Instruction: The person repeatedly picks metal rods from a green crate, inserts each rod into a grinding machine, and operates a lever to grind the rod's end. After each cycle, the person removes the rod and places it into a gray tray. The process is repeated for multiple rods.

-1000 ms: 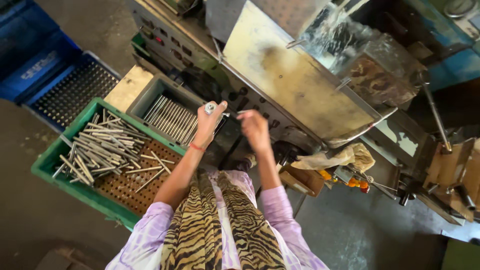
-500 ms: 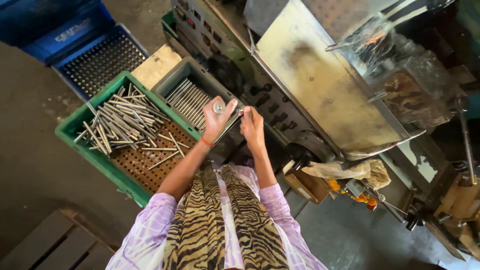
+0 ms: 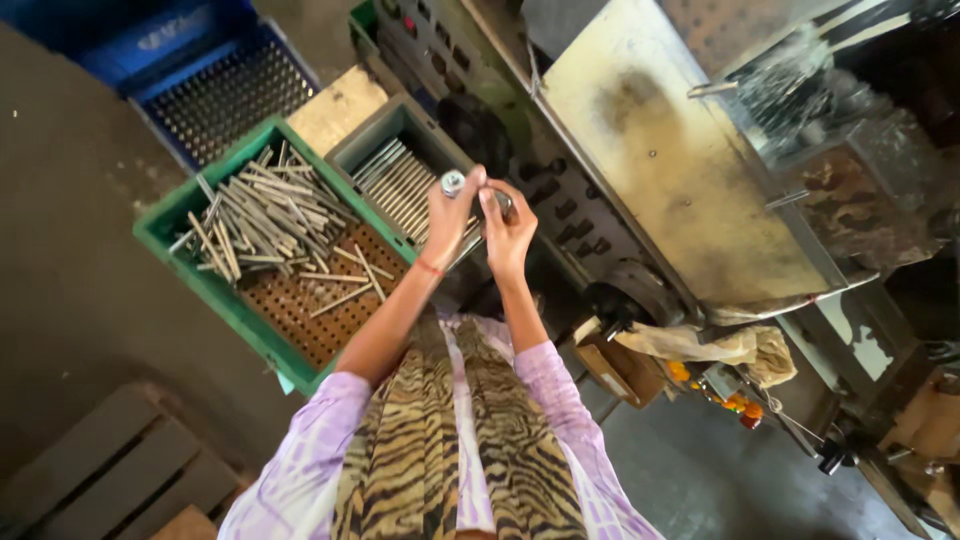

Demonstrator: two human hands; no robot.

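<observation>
Nearest the camera, two forearms in pale purple sleeves reach up from a tiger-striped garment, and the hands meet over the front edge of the machine. The left hand (image 3: 447,215) has its fingers curled shut around a short metal part (image 3: 453,182) whose round, shiny end pokes out above the fingertips. The right hand (image 3: 507,232) is closed against it from the other side, fingers pinched on what looks like the other end of the same part or a second small piece (image 3: 503,203); I cannot tell which.

The part looks like solid steel: stiff, fairly heavy for its bulk, and probably slick with oil, so a grip around the shank rather than the polished end seems safest.

Just beyond the hands and to the left sits one green crate (image 3: 215,290) with a perforated floor, holding a loose heap of grey metal rods (image 3: 262,212), too many and too tangled to count; a few lie apart near its right corner. Touching it on the far side is one smaller grey bin (image 3: 352,150) with rods (image 3: 398,180) stacked in neat parallel rows, also beyond counting. Farther left stands one blue crate (image 3: 190,60), its perforated floor showing. To the right rises the machine (image 3: 640,150) with its stained sloping cover, and a crumpled rag (image 3: 700,343) lies by its lower edge.
</observation>
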